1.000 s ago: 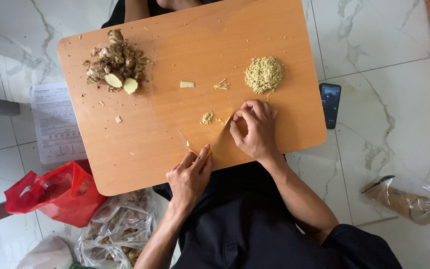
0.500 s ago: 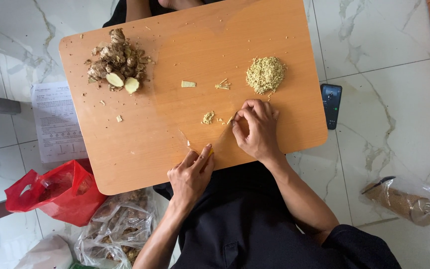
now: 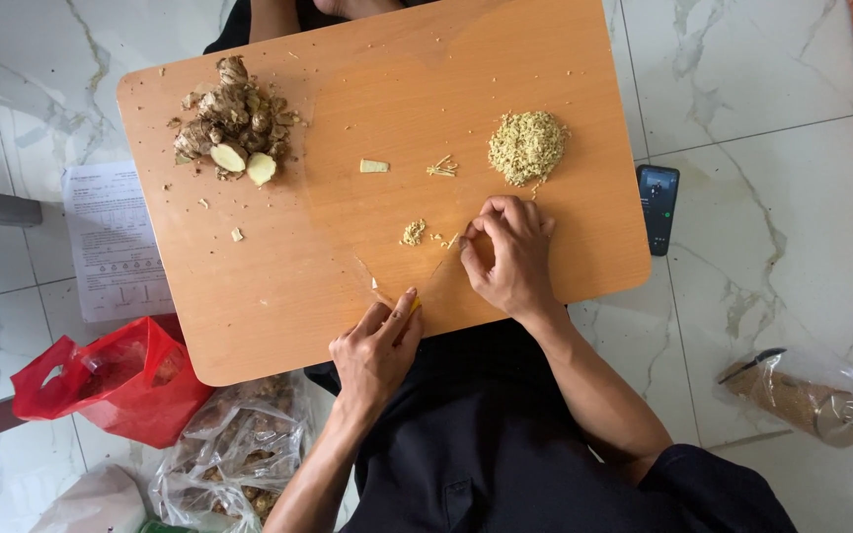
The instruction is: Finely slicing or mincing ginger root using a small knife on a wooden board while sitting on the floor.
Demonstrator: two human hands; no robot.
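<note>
My left hand (image 3: 375, 347) rests at the near edge of the wooden table (image 3: 278, 286), closed around a knife with a yellow handle (image 3: 415, 305). Its thin blade angles up to the right toward my right hand (image 3: 511, 259). That hand's fingertips pinch a small bit of ginger on the table at the blade's tip. A little heap of chopped ginger (image 3: 412, 233) lies just left of the fingertips. A bigger mound of minced ginger (image 3: 527, 146) sits beyond my right hand.
Whole ginger roots (image 3: 231, 123) with cut pieces are piled at the table's far left. A ginger slice (image 3: 374, 166) and shreds (image 3: 441, 167) lie mid-table. A phone (image 3: 658, 205), a paper sheet (image 3: 111, 242), a red bag (image 3: 116, 380) and clear bags (image 3: 229, 454) are on the floor. Another person's dark clothing (image 3: 249, 15) shows beyond the table.
My hands have barely moved. The right hand's fingers have shifted slightly at the blade's tip.
</note>
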